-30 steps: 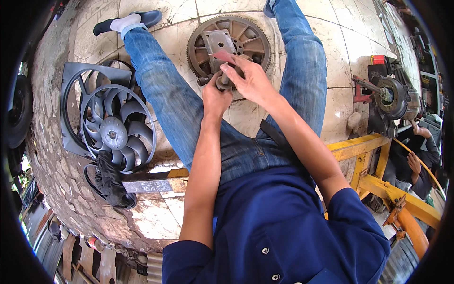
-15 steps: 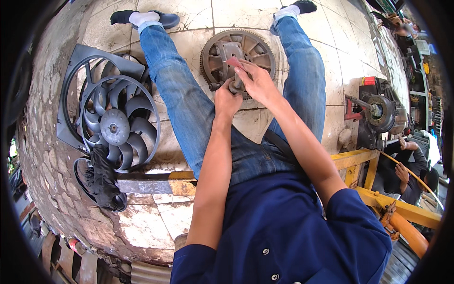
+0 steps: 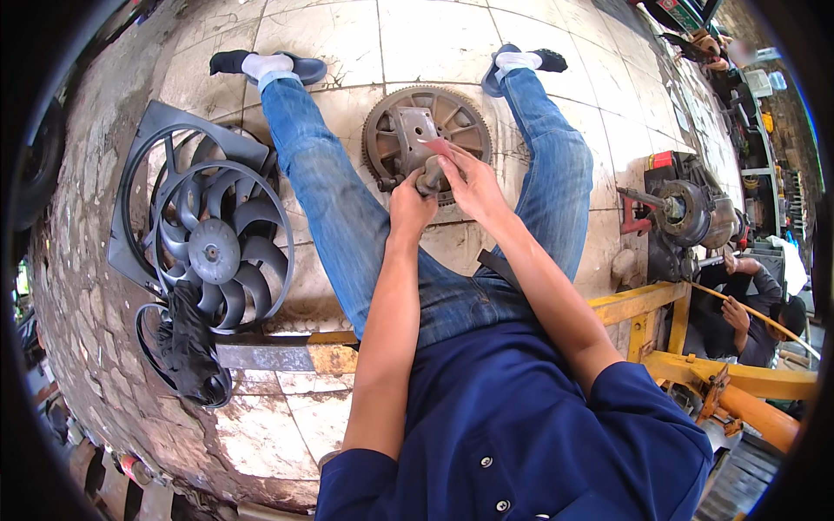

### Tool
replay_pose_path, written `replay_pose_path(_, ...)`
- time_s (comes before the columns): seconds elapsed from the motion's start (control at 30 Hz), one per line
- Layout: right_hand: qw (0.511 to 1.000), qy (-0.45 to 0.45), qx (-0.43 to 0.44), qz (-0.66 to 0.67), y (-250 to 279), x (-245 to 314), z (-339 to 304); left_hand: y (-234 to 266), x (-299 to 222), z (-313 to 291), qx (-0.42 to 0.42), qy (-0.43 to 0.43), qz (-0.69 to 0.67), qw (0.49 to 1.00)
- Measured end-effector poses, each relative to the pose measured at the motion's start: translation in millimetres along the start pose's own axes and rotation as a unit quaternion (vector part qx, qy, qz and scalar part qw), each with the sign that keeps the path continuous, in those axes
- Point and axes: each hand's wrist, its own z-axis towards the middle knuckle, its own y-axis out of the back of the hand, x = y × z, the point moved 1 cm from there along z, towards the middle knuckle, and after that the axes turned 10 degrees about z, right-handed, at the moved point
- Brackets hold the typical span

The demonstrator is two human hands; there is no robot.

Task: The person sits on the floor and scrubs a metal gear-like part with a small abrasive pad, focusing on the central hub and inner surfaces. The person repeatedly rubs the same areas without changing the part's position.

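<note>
I sit on a tiled floor with my legs spread. Between them lies a rusty toothed flywheel (image 3: pixel 460 122) with a metal bracket part (image 3: pixel 408 139) on it. My left hand (image 3: pixel 410 201) grips a small dark cylindrical metal part (image 3: pixel 429 176) at the near edge of the wheel. My right hand (image 3: pixel 469 180) presses a small reddish piece of abrasive paper (image 3: pixel 434 146) against that part; the fingers cover most of it.
A black radiator fan with its shroud (image 3: pixel 208 247) lies on the floor to my left, and a black rag (image 3: pixel 187 343) lies near it. A small engine (image 3: pixel 686 213) stands at right. A yellow steel frame (image 3: pixel 660 347) is under me. Another person (image 3: pixel 756 317) crouches at far right.
The view has shifted, so the flywheel and fan appear lower in the picture. Both hands stay on the small part, the right hand's fingers shifting slightly over it.
</note>
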Motion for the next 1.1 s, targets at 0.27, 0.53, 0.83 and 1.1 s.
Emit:
replay_pose_path(0.27,0.998,0.044,-0.030,-0.015,-7.1,-9.6,-2.3,-4.9,9.1,1.6,-0.012,0.003,-0.018,1.000)
replay_pose_path(0.53,0.999,0.005,-0.032,-0.026,-3.0,-8.1,2.4,-6.1,4.8,2.1,0.003,0.003,-0.015,1.000)
replay_pose_path(0.83,0.999,-0.037,-0.022,-0.030,1.6,-2.9,-0.1,-6.8,2.7,0.7,0.008,-0.003,-0.018,1.000)
replay_pose_path(1.1,0.999,-0.038,-0.023,-0.013,1.5,-5.6,0.6,-5.4,0.6,0.4,0.018,0.007,-0.011,1.000)
